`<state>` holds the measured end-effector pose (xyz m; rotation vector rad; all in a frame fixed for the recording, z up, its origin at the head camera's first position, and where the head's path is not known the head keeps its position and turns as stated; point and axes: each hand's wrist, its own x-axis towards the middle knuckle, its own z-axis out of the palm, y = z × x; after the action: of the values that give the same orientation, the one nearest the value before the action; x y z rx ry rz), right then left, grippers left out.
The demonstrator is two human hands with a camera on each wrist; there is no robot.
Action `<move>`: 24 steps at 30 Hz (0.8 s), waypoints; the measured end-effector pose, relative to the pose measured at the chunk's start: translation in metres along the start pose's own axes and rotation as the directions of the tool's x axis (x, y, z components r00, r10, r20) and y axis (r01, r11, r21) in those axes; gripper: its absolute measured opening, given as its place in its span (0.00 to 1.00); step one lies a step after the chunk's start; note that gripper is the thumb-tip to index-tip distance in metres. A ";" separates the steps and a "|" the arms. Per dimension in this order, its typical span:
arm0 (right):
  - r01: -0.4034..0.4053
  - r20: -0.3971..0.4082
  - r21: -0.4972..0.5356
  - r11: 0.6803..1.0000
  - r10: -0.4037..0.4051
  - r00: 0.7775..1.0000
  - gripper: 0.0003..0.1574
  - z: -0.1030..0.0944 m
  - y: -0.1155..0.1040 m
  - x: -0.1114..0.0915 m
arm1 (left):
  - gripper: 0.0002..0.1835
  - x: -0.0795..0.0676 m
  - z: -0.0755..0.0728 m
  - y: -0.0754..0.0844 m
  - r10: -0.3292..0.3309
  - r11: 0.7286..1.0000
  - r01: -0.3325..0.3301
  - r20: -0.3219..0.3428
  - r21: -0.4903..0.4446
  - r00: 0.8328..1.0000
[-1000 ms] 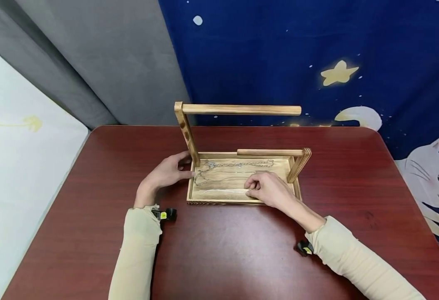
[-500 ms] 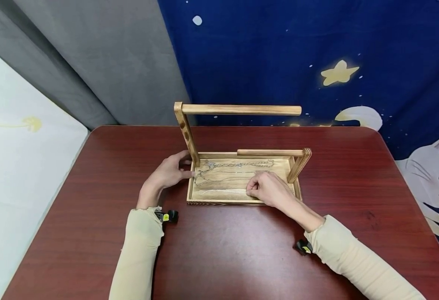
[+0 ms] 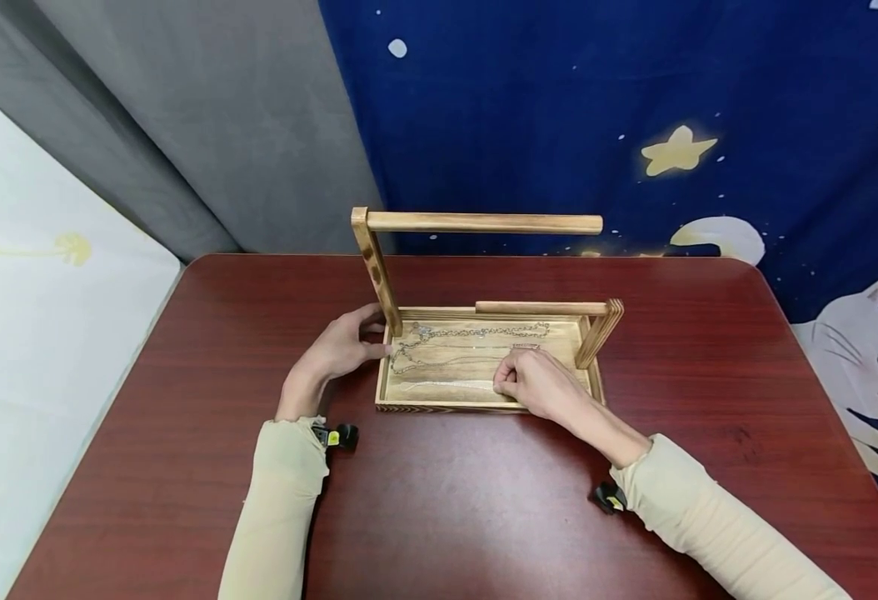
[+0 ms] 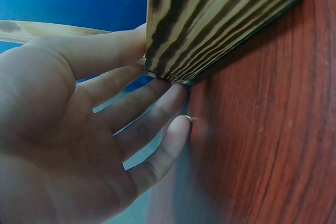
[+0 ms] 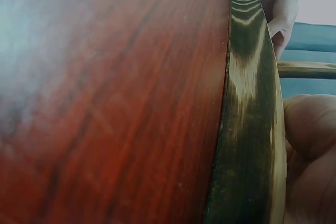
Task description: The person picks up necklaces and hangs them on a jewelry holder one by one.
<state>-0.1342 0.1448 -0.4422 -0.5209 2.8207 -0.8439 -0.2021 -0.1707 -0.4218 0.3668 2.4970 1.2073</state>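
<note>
A shallow wooden tray with dark-striped sides stands on the table, with several necklaces laid lengthwise in it. Near its front wall stretches a fine pale necklace, its right end pinched by the thumb and fingers of my right hand. In the right wrist view the tray's front wall hides those fingertips. My left hand rests at the tray's left end, thumb at the rim; in the left wrist view its fingers reach along the end wall. Farther back lie a thicker chain necklace and a thin chain.
Two wooden bars rise from the tray: a tall one at left and a low one at right, on posts. The reddish-brown table spreads around, backed by a grey curtain and a blue patterned cloth.
My right hand has shifted very slightly to the right, and the pale necklace lies a little straighter. The left hand stays at the tray's end, its forearm turned slightly.
</note>
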 end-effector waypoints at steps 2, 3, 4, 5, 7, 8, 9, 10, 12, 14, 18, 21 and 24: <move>-0.003 0.004 0.003 1.000 0.003 1.000 0.08 0.000 0.000 0.000 | 0.36 0.000 0.000 0.000 0.007 1.000 -0.007 -0.002 -0.006 1.000; -0.002 0.005 0.006 1.000 0.002 1.000 0.07 -0.001 0.000 0.000 | 0.35 0.000 0.000 0.000 0.013 1.000 -0.013 -0.001 -0.007 1.000; -0.001 0.006 0.009 1.000 0.001 1.000 0.07 -0.001 0.000 0.000 | 0.36 0.000 0.000 0.000 0.013 1.000 -0.013 -0.002 -0.005 1.000; 0.001 0.007 0.013 1.000 -0.001 1.000 0.07 -0.001 -0.001 -0.001 | 0.36 0.000 0.000 0.000 0.008 1.000 -0.008 -0.004 -0.006 1.000; 0.008 0.008 0.026 1.000 -0.008 1.000 0.06 -0.002 -0.001 -0.001 | 0.36 0.000 0.000 0.000 0.005 1.000 -0.005 -0.002 0.001 1.000; 0.011 0.009 0.033 0.999 -0.011 1.000 0.06 -0.002 -0.001 -0.001 | 0.36 0.000 0.000 0.000 0.005 1.000 -0.005 -0.001 0.003 1.000; 0.014 0.010 0.040 0.999 -0.015 1.000 0.06 -0.003 -0.002 -0.001 | 0.35 0.000 0.000 0.000 0.002 1.000 -0.002 -0.002 0.003 1.000; 0.015 0.012 0.045 0.999 -0.015 1.000 0.06 -0.003 -0.002 -0.002 | 0.35 0.001 0.000 -0.001 -0.001 1.000 0.001 -0.003 0.004 1.000; 0.011 0.019 0.061 0.998 -0.012 1.000 0.06 -0.003 -0.003 -0.002 | 0.35 0.001 0.001 -0.001 0.001 1.000 -0.001 -0.004 0.007 1.000; 0.003 0.027 0.077 0.997 -0.005 1.000 0.06 -0.004 -0.004 -0.002 | 0.35 0.001 0.001 -0.001 0.005 1.000 -0.005 -0.007 0.014 1.000; 0.001 0.038 0.105 0.995 -0.005 0.999 0.06 -0.005 -0.004 -0.002 | 0.34 0.001 0.001 -0.001 0.019 1.000 -0.019 -0.011 0.023 1.000; 0.020 0.039 0.117 0.993 -0.025 0.999 0.06 -0.005 -0.004 -0.002 | 0.34 0.000 0.001 -0.001 0.029 0.999 -0.029 -0.012 0.020 1.000; 0.044 0.027 0.141 0.989 -0.048 0.998 0.06 -0.005 -0.004 -0.002 | 0.34 0.000 0.000 -0.001 0.028 1.000 -0.028 -0.010 0.009 1.000</move>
<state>-0.1321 0.1452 -0.4361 -0.5750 2.7067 -1.0251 -0.2016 -0.1712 -0.4223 0.4005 2.5143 1.2117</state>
